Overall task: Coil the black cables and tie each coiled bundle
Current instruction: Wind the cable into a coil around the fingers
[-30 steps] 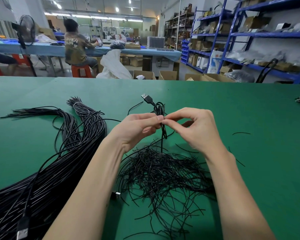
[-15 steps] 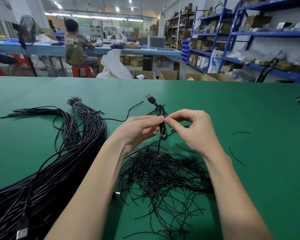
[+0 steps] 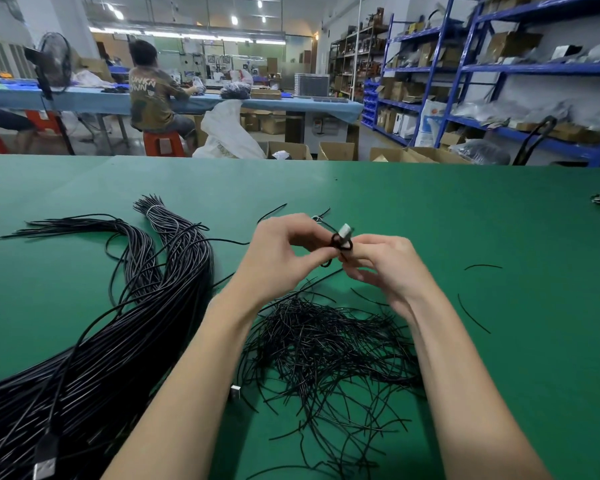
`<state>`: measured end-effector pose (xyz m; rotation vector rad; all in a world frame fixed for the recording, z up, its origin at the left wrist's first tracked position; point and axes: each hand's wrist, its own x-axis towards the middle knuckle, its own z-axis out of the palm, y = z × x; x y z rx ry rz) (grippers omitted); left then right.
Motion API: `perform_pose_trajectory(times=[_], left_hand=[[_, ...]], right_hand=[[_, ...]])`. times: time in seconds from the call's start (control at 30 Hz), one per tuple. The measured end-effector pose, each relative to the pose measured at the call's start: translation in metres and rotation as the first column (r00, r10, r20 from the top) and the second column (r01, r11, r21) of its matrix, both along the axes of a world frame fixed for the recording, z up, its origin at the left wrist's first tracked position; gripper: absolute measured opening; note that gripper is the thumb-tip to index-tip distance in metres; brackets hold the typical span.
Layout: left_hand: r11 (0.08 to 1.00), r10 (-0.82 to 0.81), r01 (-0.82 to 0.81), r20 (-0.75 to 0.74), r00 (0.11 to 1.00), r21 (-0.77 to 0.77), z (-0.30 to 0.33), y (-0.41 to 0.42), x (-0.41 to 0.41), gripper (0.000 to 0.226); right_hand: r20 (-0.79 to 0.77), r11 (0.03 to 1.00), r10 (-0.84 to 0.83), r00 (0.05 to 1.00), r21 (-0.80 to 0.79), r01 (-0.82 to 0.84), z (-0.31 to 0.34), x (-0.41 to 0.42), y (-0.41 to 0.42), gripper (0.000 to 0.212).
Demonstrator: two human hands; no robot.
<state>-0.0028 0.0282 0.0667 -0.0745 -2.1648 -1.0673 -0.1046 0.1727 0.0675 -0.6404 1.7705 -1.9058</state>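
Both hands pinch one small coiled cable (image 3: 340, 242) between curled fingers, the left hand (image 3: 279, 258) and right hand (image 3: 385, 268) meeting above a loose wire pile (image 3: 326, 344) on the green table (image 3: 430, 216).

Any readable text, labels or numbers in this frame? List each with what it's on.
"UNKN OWN", in two lines, on the back of the seated worker's shirt; the letters are partly creased, so this is a best reading.
White sack by the blue shelving: printing too blurred to read.
Cardboard boxes and shelf stock: no legible labels.
Cables and USB plug: no markings visible.
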Motion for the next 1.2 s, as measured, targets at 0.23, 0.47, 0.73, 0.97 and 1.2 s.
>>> perform_pose_trajectory(times=[0.23,0.47,0.73,0.97,1.2], left_hand=[[0.954,0.098,-0.157,-0.227,0.969,-0.255,-0.004,0.001,-0.002,0.017],[0.991,0.112,-0.121,-0.156,0.981,-0.052,-0.004,0.007,-0.002,0.023],[0.568,-0.303,-0.007,0.217,0.928,0.823,0.001,-0.002,-0.001,0.02],[0.479,-0.426,0.027,0.205,0.881,0.878,0.003,-0.006,0.001,0.025],[0.487,-0.459,0.069,0.187,0.868,0.871,0.004,-0.008,0.004,0.033]], right_hand=[[0.045,0.993,0.112,0.993,-0.042,-0.11,-0.009,-0.006,0.004,0.017],[-0.343,0.996,-0.089,0.935,-0.05,0.076,-0.013,-0.004,-0.004,0.011],[-0.691,0.978,-0.206,0.693,-0.115,0.175,-0.02,-0.001,-0.007,0.011],[-0.679,0.994,-0.101,0.727,-0.037,0.104,-0.015,-0.004,-0.001,0.005],[-0.6,0.993,-0.116,0.791,-0.069,0.094,-0.016,0.0,-0.006,0.014]])
